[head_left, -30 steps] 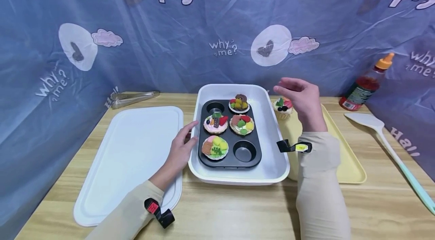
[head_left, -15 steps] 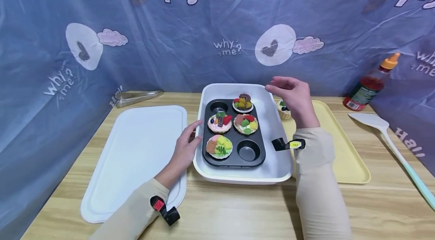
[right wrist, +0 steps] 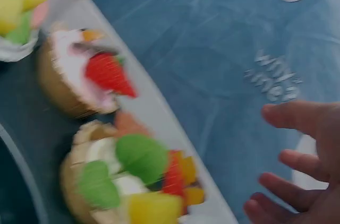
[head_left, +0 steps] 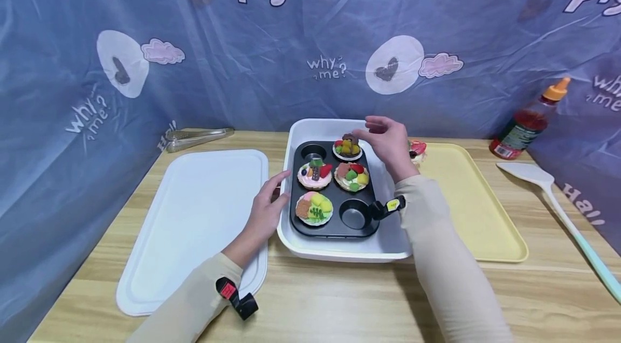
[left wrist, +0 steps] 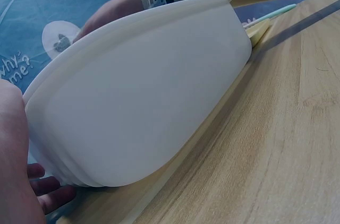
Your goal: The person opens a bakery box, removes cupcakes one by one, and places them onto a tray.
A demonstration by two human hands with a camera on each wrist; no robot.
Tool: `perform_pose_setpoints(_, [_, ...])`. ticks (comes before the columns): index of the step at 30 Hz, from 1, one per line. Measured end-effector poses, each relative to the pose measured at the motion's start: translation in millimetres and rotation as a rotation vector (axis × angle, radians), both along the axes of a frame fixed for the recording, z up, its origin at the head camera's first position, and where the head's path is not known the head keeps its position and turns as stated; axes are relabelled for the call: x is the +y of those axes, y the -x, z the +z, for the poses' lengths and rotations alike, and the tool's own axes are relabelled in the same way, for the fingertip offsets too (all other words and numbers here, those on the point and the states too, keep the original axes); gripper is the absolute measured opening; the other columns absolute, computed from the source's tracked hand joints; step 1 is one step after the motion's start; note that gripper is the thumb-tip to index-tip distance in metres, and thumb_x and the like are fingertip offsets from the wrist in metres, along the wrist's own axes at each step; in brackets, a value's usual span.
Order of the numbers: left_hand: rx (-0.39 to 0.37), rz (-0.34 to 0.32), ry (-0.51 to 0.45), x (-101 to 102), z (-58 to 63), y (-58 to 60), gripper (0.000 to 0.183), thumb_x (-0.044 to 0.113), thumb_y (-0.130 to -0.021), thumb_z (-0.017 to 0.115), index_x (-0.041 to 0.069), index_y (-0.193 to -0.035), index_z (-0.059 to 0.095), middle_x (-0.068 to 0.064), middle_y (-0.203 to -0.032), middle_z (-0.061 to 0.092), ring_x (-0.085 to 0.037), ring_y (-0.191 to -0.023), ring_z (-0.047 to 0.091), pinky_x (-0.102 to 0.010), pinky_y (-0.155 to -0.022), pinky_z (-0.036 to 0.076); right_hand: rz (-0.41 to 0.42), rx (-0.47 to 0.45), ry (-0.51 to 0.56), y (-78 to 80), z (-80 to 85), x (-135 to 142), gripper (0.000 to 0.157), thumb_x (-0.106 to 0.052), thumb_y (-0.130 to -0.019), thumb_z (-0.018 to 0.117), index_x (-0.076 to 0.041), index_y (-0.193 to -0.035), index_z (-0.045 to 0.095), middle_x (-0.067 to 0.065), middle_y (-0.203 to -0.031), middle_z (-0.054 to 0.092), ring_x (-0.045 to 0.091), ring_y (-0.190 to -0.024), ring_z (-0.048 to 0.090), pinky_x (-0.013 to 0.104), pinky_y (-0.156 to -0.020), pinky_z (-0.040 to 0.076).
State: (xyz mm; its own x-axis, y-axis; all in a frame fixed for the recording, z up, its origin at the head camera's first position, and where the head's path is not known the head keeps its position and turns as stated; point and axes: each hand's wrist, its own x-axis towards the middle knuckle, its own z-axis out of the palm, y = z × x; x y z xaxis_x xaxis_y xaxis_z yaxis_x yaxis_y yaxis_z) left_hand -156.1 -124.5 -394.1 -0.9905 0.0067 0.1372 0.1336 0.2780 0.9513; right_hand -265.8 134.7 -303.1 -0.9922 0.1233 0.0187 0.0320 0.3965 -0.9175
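Observation:
A black muffin tin (head_left: 315, 231) lies inside a deep white basin (head_left: 339, 255). Several toy fruit tarts sit in its cups, while the back-left and front-right cups hold none. My left hand (head_left: 264, 211) is at the basin's left wall, fingers extended along the rim. In the right wrist view my right hand (right wrist: 305, 165) has its fingers spread, nothing between them. Seen from the head, that hand hovers at the back right of the tin, fingertips beside the chocolate-topped tart (head_left: 347, 148). Partly hidden behind it, a strawberry-topped cupcake (head_left: 418, 151) stands on the yellow tray (head_left: 470, 203).
To the left lies a white tray (head_left: 194, 224), with metal tongs (head_left: 196, 139) behind it. A sauce bottle (head_left: 526, 122) leans at the back right. A white spatula with a green handle (head_left: 558, 203) lies along the right side. A blue curtain (head_left: 271, 79) closes off the back.
My right hand has moved left and inward, from above the cupcake on the yellow tray to over the tin's back-right tart. The left hand stays at the basin; the view has shifted slightly.

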Motion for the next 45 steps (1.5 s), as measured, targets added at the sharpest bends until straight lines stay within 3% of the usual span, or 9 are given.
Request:
perform_pose_setpoints(5, [-0.005,-0.002,0.001,1,-1.1,1.7,0.055,0.008,-0.095,0.054,0.015,-0.15,0.049,-0.017,-0.142,0.052,-0.032,-0.117,0.056,-0.046,-0.104,0.044,0.0,-0.022,0.008,2.5,-12.7,-3,0.061,-0.028,-0.088,0.078,-0.009,-0.142,0.057,0.016,-0.145,0.055,0.032,-0.134,0.051,0.046,-0.111,0.045])
perform_pose_setpoints(15, [-0.021,-0.004,-0.008,0,-1.1,2.8,0.055,0.008,-0.096,0.053,0.016,-0.149,0.049,-0.017,-0.144,0.051,-0.033,-0.119,0.055,-0.047,-0.105,0.043,0.094,0.019,-0.156,8.4,-29.5,-12,0.062,-0.027,-0.086,0.079,-0.006,-0.141,0.058,0.015,-0.147,0.054,0.035,-0.136,0.049,0.047,-0.111,0.043])
perform_pose_setpoints(21, [-0.02,-0.013,-0.009,-1,-0.9,1.9,0.055,0.007,-0.096,0.053,0.014,-0.15,0.047,-0.017,-0.144,0.05,-0.033,-0.119,0.055,-0.046,-0.105,0.043,0.135,-0.006,-0.2,7.0,-31.2,-14,0.063,-0.029,-0.086,0.08,-0.007,-0.14,0.058,0.015,-0.145,0.057,0.034,-0.136,0.049,0.047,-0.112,0.042])
perform_pose_setpoints(29, [-0.012,-0.012,-0.006,-2,0.3,2.4,0.054,0.006,-0.096,0.052,0.013,-0.15,0.048,-0.018,-0.141,0.051,-0.032,-0.116,0.056,-0.044,-0.102,0.045,0.126,0.026,-0.267,5.7,-34.0,-16,0.059,-0.029,-0.085,0.08,-0.005,-0.136,0.062,0.014,-0.143,0.059,0.035,-0.133,0.051,0.047,-0.111,0.043])
perform_pose_setpoints(34, [-0.011,-0.013,-0.012,-1,-0.5,3.4,0.054,0.006,-0.096,0.053,0.013,-0.149,0.049,-0.018,-0.14,0.052,-0.032,-0.115,0.057,-0.042,-0.101,0.046,0.124,0.027,-0.263,6.5,-36.5,-17,0.055,-0.027,-0.086,0.08,-0.006,-0.134,0.064,0.013,-0.139,0.061,0.032,-0.128,0.053,0.046,-0.108,0.046])
perform_pose_setpoints(41, [0.006,-0.002,-0.011,-1,-2.2,4.8,0.054,0.004,-0.095,0.054,0.011,-0.149,0.049,-0.021,-0.134,0.054,-0.033,-0.113,0.058,-0.04,-0.1,0.046,0.127,0.003,-0.29,7.5,-40.6,-19,0.053,-0.027,-0.086,0.079,-0.014,-0.135,0.065,0.009,-0.137,0.063,0.026,-0.108,0.055,0.04,-0.092,0.049])
perform_pose_setpoints(45, [0.007,-0.003,-0.006,-1,-0.2,3.4,0.054,0.005,-0.096,0.053,0.01,-0.149,0.048,-0.022,-0.134,0.054,-0.032,-0.114,0.057,-0.04,-0.101,0.045,0.132,0.003,-0.307,8.6,-42.3,-19,0.056,-0.027,-0.086,0.079,-0.014,-0.138,0.063,0.009,-0.139,0.062,0.026,-0.11,0.057,0.041,-0.095,0.05])
